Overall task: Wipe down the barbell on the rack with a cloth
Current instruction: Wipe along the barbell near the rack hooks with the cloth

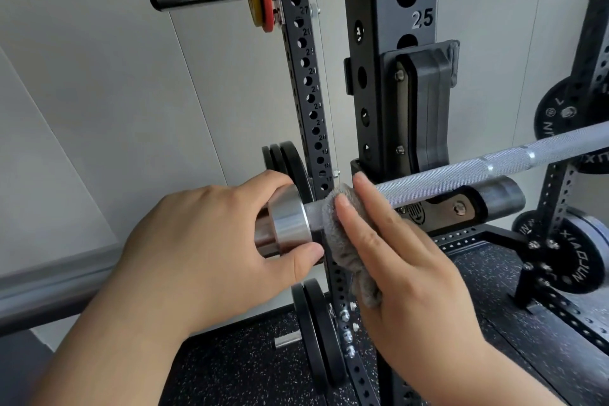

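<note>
While my left hand (pixel 197 241) has its grip curled round the barbell (pixel 494 161) collar at centre frame, my right hand (pixel 405 260), fingers straight, presses the grey cloth (pixel 339 234), seemingly wrapped round the shaft, beside the rack upright (pixel 372 43).

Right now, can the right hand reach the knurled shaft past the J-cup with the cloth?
Probably yes. The right hand presses the grey cloth on the knurled shaft beside the collar, and the shaft runs bare to the right. Only the J-cup behind it might block the back side.
</note>
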`<state>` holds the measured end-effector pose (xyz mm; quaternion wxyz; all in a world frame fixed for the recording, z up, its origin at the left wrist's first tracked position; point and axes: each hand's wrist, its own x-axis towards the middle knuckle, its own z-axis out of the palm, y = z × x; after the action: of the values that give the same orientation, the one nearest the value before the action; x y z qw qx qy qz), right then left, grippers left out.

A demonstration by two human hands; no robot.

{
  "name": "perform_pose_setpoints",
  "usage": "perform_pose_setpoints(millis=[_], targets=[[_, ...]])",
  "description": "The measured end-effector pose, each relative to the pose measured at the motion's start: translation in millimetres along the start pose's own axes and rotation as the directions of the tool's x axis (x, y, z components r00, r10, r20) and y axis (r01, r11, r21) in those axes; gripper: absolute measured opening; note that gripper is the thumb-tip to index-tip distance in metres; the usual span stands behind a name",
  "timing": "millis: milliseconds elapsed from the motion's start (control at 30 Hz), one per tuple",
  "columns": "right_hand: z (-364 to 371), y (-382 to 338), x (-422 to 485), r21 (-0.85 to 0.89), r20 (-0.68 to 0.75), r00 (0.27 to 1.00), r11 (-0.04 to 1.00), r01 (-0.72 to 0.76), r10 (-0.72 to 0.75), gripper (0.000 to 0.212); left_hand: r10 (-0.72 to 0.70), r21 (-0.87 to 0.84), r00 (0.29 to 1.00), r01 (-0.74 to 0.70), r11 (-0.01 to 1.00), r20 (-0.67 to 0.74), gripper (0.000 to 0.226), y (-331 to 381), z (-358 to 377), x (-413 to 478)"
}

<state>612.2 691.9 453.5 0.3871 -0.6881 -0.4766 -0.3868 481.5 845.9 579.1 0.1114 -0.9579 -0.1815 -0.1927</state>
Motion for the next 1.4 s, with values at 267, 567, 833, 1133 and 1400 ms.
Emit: perform_pose_setpoints(millis=[267, 567, 833, 1133, 1400], targets=[[-6, 0, 1, -0.081, 0.012, 0.998, 0.995, 0.059, -0.058, 0.060, 0.013, 0.021, 1.000, -0.013, 1.000, -0.003, 0.069, 1, -1, 0], [4, -16, 0, 0.165, 0.051, 0.997, 0.985, 0.044, -0.053, 0.072, 0.027, 0.036, 0.999, -0.025, 0.999, -0.040, 0.065, 1, 1, -1], [2, -10, 4, -0.008, -0.036, 0.999, 0.999, 0.033, -0.033, 0.052, 0.018, 0.018, 1.000, -0.018, 1.000, 0.007, 0.071, -2, -3, -1], [-10, 9, 10, -0.073, -0.083, 0.997, 0.997, -0.006, 0.000, 0.059, 0.026, 0.036, 1.000, -0.025, 0.999, -0.004, 0.069, -2, -3, -1], [-5, 0, 8, -0.003, 0.004, 0.998, 0.998, 0.065, -0.065, 0.064, 0.030, 0.044, 0.999, -0.028, 0.999, -0.030, 0.065, -1, 0, -2]])
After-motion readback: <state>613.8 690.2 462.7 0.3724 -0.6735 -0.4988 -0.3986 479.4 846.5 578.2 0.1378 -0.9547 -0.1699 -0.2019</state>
